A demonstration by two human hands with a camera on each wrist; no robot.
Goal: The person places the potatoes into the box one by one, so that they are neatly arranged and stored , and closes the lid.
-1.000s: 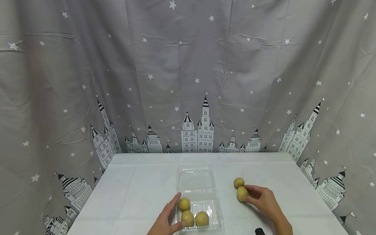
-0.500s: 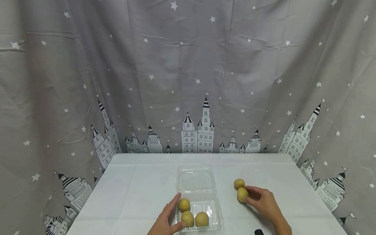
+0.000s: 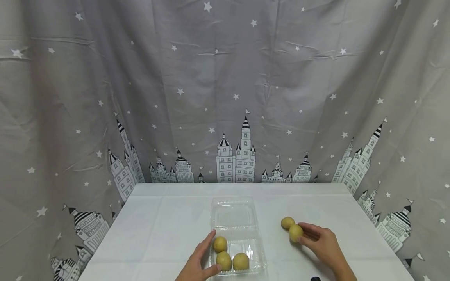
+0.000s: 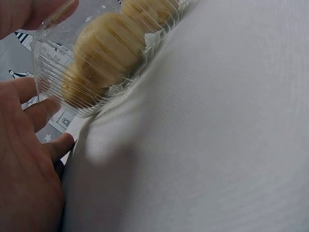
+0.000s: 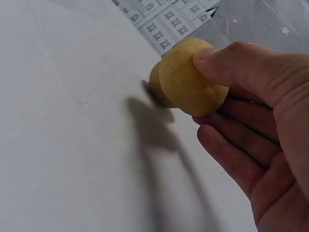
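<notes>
In the head view, a clear plastic clamshell container [image 3: 258,253] stands with its lid [image 3: 234,214] folded back away from me. Three potatoes lie in its base: one at the back left [image 3: 220,244], one at the front left [image 3: 224,260] and one beside it [image 3: 241,261]. My left hand [image 3: 198,259] rests at the container's left side, fingers extended along the wall and thumb over the front corner. To the right, my right hand [image 3: 321,244] pinches a potato [image 5: 186,77] between thumb and fingers. Another potato [image 3: 288,223] lies just behind it, partly hidden in the right wrist view.
A white cloth [image 3: 165,226] covers the table. Behind it hangs a grey curtain [image 3: 197,97] printed with stars and castles. A small black object [image 3: 315,278] shows at the bottom edge, left of my right forearm.
My right hand has shifted slightly right with its potato. The potato behind it has turned and moved slightly toward me. My left hand and the container stay in place.
</notes>
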